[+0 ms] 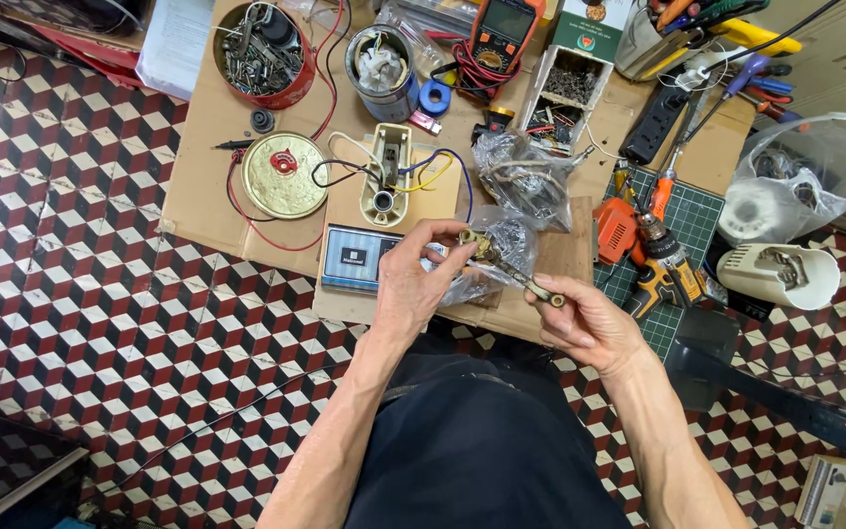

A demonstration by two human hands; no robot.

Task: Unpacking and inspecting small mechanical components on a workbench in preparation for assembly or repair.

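My left hand (421, 274) pinches a small brass-coloured part (477, 242) between thumb and fingers, just above a clear plastic bag (501, 257). My right hand (589, 323) grips the handle of a small wrench (531, 284) whose other end meets the brass part. Both hands hover over the near edge of a cardboard sheet (210, 147) laid on the patterned floor. A cream-coloured device (390, 174) with coloured wires lies just beyond the hands.
A red tin of metal parts (264, 54), a round gold lid (284, 174), a multimeter (503, 29), a box of screws (565, 93), an orange drill (663, 257) on a green cutting mat (712, 211), a white housing (777, 276) and a power strip (653, 122) surround me.
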